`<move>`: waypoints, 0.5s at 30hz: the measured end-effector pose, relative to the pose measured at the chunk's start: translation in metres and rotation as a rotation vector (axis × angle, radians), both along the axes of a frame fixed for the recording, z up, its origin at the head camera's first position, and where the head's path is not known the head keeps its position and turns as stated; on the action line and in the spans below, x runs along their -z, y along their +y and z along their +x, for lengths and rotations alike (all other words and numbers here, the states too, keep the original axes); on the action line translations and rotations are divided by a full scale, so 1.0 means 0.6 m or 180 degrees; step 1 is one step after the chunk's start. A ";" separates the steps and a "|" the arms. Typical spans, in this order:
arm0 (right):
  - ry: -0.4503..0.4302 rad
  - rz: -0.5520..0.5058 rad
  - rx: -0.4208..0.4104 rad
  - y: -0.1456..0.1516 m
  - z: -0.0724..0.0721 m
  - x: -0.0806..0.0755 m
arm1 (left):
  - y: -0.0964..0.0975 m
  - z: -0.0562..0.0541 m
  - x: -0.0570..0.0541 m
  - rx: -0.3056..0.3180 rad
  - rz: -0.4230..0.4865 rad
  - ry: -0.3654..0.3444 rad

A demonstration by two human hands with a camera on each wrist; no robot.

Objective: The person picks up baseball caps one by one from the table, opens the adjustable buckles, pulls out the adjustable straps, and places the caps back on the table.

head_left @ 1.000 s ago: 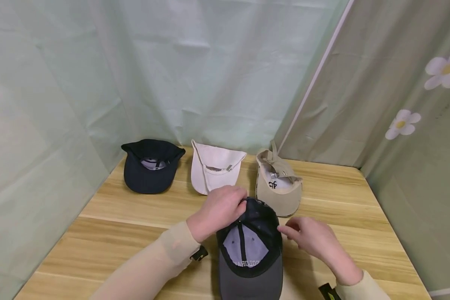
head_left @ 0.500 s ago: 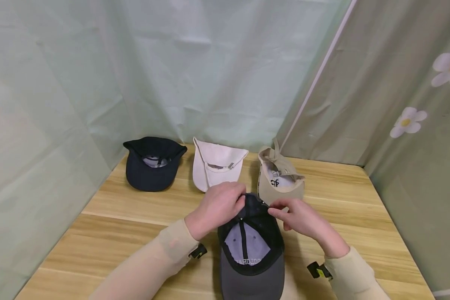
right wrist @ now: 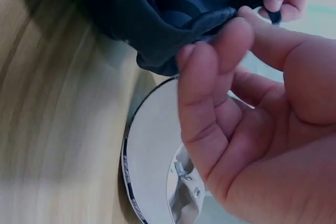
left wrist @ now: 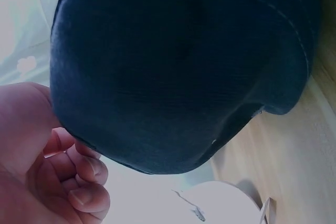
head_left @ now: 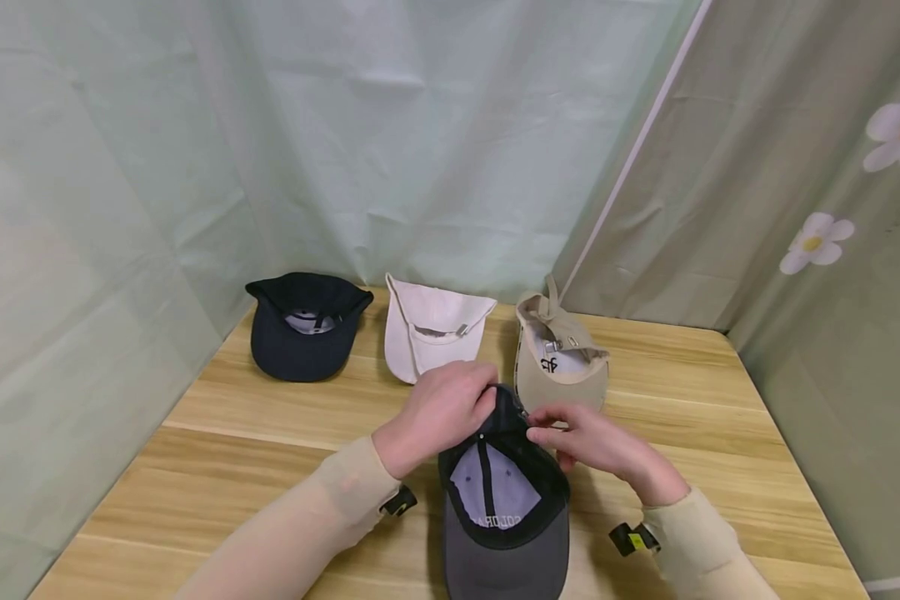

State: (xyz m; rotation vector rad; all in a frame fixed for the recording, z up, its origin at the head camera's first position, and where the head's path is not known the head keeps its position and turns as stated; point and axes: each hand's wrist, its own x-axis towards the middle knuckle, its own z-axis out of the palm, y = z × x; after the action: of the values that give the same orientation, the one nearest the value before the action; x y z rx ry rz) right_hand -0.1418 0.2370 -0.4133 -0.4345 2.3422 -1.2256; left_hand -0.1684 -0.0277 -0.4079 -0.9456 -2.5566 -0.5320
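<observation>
A dark baseball cap (head_left: 506, 567) sits upside down at the table's front, grey brim toward me and light inner panel showing. My left hand (head_left: 444, 412) grips its far rear edge. In the left wrist view the cap's dark crown (left wrist: 178, 77) fills most of the picture, beside the curled fingers (left wrist: 86, 182). My right hand (head_left: 596, 442) pinches the right side of the rear edge, near the closure, between thumb and fingers. The right wrist view shows those fingertips (right wrist: 236, 40) on the cap's dark rim (right wrist: 173, 45); the exact contact is partly hidden.
Along the back of the wooden table (head_left: 255, 467) lie a navy cap (head_left: 300, 350), a white cap (head_left: 435, 312) and a beige cap (head_left: 562, 392), insides up. The beige one is just beyond the held cap. Curtains (head_left: 420, 150) hang behind and at both sides.
My right hand has moved up and left from beside the cap to its rear edge and now pinches it. The left hand has kept its grip, and the cap has barely shifted.
</observation>
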 end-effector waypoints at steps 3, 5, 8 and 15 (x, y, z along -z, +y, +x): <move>-0.0032 -0.0042 -0.0012 -0.003 -0.001 0.003 | -0.001 0.000 -0.001 0.0013 0.0040 0.0005; -0.0046 -0.0046 0.0030 -0.004 -0.001 0.005 | -0.002 -0.001 -0.001 0.0022 0.0075 0.0016; -0.0051 -0.0068 0.0126 -0.005 0.001 0.005 | -0.005 -0.001 -0.002 0.0014 0.0091 0.0016; 0.0016 -0.0269 0.0288 -0.009 0.004 0.002 | -0.014 -0.003 -0.004 -0.0031 0.0021 -0.0044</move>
State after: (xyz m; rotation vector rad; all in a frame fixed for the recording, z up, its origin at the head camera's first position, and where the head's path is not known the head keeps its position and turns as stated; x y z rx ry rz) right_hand -0.1394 0.2318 -0.4143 -0.3632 2.3432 -1.3710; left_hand -0.1705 -0.0362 -0.4055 -0.9298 -2.5690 -0.5456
